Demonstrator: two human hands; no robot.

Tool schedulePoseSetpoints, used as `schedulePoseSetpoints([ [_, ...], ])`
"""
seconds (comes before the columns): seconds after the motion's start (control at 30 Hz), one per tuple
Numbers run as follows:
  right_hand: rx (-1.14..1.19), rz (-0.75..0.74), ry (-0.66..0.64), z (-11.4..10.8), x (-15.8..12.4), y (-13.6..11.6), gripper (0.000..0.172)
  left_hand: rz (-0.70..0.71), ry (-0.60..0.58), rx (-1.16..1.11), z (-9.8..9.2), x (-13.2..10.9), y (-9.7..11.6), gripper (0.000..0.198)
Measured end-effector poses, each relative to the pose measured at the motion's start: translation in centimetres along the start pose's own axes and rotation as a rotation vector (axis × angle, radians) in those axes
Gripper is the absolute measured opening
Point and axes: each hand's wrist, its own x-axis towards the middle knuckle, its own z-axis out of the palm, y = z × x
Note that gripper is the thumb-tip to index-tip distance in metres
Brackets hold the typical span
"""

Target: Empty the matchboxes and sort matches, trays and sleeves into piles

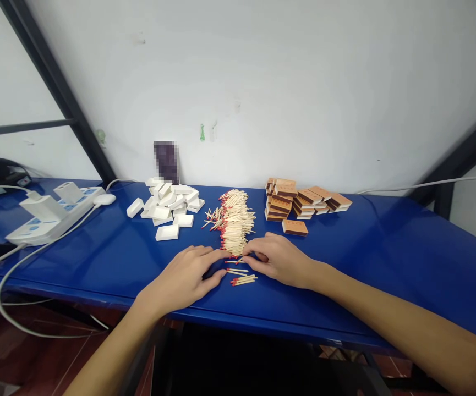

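Observation:
A pile of red-tipped matches (234, 219) lies in the middle of the blue table (386, 247). My left hand (186, 278) rests palm down just left of the pile's near end, fingers stretched toward it. My right hand (279, 258) lies on the right side, fingers curled at the pile's near end and touching matches there. Several loose matches (241, 276) lie between the two hands. Whether either hand pinches a match is hidden by the fingers.
A heap of white inner trays (167, 206) lies left of the matches. Brown matchbox sleeves (301, 202) are stacked to the right. A white power strip (52, 212) with plugs and cables sits at the far left. A white wall stands behind.

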Motion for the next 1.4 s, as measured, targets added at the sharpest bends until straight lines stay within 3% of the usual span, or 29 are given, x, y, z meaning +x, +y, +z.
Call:
schedulePoseSetpoints([
  [0.37,0.007,0.007,-0.009,0.06,-0.17,-0.05,0.017,0.061,-0.011,0.008,-0.15,0.08,-0.09,0.03],
  [0.93,0.134,0.082,0.027,0.09,-0.01,-0.14,0.012,0.024,0.0,0.0,-0.03,-0.02,-0.1,0.03],
  [1.4,0.109,0.093,-0.032,-0.3,-0.18,-0.61,0.008,0.077,-0.015,-0.035,-0.37,0.03,-0.02,0.024],
])
